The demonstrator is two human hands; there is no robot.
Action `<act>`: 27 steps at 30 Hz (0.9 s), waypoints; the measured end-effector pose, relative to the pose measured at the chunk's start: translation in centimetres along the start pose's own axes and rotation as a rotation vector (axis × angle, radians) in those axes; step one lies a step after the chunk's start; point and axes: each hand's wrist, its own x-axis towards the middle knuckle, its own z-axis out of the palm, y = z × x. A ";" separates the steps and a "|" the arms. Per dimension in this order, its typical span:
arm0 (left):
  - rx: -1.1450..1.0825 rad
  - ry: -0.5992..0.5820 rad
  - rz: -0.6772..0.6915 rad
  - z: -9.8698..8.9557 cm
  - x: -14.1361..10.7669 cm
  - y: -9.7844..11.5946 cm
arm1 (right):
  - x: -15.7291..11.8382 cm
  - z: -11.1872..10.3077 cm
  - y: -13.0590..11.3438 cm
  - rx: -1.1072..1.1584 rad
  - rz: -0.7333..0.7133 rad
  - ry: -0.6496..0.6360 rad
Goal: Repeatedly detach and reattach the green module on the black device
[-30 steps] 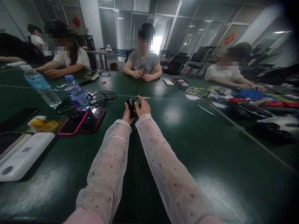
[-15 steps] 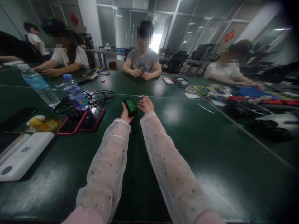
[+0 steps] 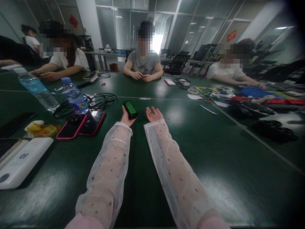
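Head view: the black rectangular device with a bright-green face [image 3: 130, 109] is held by the left hand [image 3: 126, 119] over the glossy green desk [image 3: 207, 143], best steadied level, the right hand [image 3: 155, 115] spread palm-up, apart, empty.

phone pair [image 3: 91, 124] left of device [image 3: 130, 108]

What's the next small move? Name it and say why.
Probably bring the right hand to the black device: the left hand holds it with its green face up, while the right hand is open, palm up, beside it and holding nothing.
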 end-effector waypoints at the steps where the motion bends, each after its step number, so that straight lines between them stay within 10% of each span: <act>1: 0.005 0.005 -0.001 0.0 0.1 0.0 | 0.0 0.0 0.0 -0.008 0.003 0.003; 19: 0.213 -0.060 0.024 0.8 0.8 -0.8 | -0.3 0.4 0.3 -0.151 0.082 -0.113; 27: 0.713 0.007 0.269 1.1 2.3 -2.5 | -0.4 0.9 0.2 -0.313 0.099 -0.071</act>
